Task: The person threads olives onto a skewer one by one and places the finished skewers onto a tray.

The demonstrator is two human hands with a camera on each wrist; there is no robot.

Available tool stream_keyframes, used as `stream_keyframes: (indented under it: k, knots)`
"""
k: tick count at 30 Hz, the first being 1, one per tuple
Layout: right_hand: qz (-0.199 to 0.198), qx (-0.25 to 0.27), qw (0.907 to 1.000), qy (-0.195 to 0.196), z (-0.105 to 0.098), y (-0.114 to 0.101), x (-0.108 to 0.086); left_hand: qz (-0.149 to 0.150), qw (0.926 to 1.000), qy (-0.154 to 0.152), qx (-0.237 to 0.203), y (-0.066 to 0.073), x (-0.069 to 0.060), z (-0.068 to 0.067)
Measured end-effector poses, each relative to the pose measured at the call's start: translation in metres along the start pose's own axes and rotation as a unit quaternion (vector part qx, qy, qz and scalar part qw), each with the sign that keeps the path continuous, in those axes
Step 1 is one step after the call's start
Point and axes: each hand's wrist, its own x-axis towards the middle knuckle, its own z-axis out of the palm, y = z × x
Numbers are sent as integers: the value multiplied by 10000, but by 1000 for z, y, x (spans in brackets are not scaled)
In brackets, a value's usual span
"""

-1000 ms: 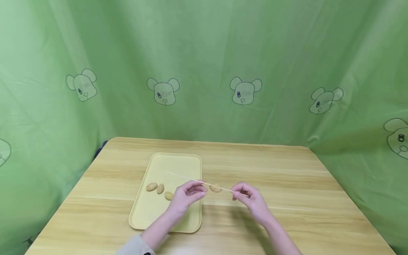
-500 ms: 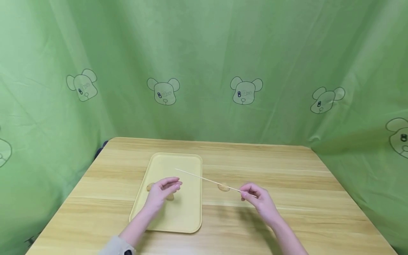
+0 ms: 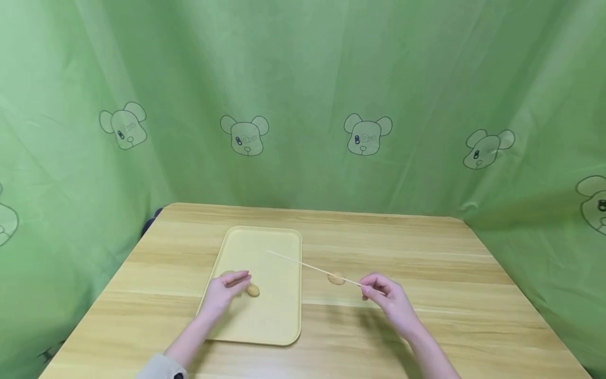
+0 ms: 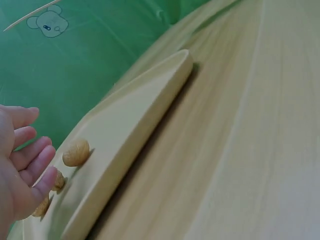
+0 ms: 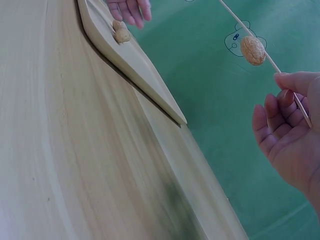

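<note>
A person's right hand (image 3: 387,301) is pinching a thin stick (image 3: 303,264) close to its end, right of centre in the lower half of the head view. The thumb and forefinger are pressing on the stick, while the other fingers are curling in toward the palm in the right wrist view. The stick is slanting up toward the left, its far tip showing over the tray (image 3: 272,321). A brown lump (image 5: 253,50) is hanging on the stick a little beyond the fingertips, and in the upper right of the right wrist view it is showing against the green curtain (image 3: 303,79); how deep the stick is going into it, I cannot tell.

The left hand (image 3: 223,293) is hovering over the tray, left of centre in the head view, its fingers loosely bent and standing apart from the thumb. Three more lumps (image 4: 76,153) are lying in the tray at the lower left of the left wrist view, two of them partly hiding behind this hand; whether it is touching them, I cannot tell. The tray is resting on the wooden table (image 3: 426,247).
</note>
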Motion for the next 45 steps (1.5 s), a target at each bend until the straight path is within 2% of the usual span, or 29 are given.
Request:
stream_keyframes:
  k: [5, 11, 21, 31, 36, 38, 41, 44, 45]
  knots:
    - [48, -6, 10000, 16, -2, 1, 0, 200, 9977, -112, 633, -4, -2, 0]
    - [7, -28, 10000, -41, -3, 2, 0, 211, 9943, -141, 1039, -8, -2, 2]
    - [84, -57, 9999, -56, -2, 2, 0, 412, 9870, -265, 1529, -12, 4, 9]
    - [91, -101, 9999, -10, -2, 4, -3, 463, 9799, -142, 1936, -12, 2, 14]
    - [96, -74, 9999, -17, -2, 6, -3, 348, 9821, -123, 1847, -10, 1, 15]
    - [124, -64, 9999, -10, -3, 6, -3, 344, 9852, -161, 1673, -8, 0, 16]
    - [147, -65, 9999, -8, -4, 6, -4, 463, 9885, -289, 1411, -4, -1, 18]
    - [114, -87, 9999, 19, -5, 5, -4, 603, 9897, -403, 1232, 4, -4, 21]
    - [132, -112, 9998, 40, -6, 5, -5, 606, 9902, -403, 1192, 12, -7, 23]
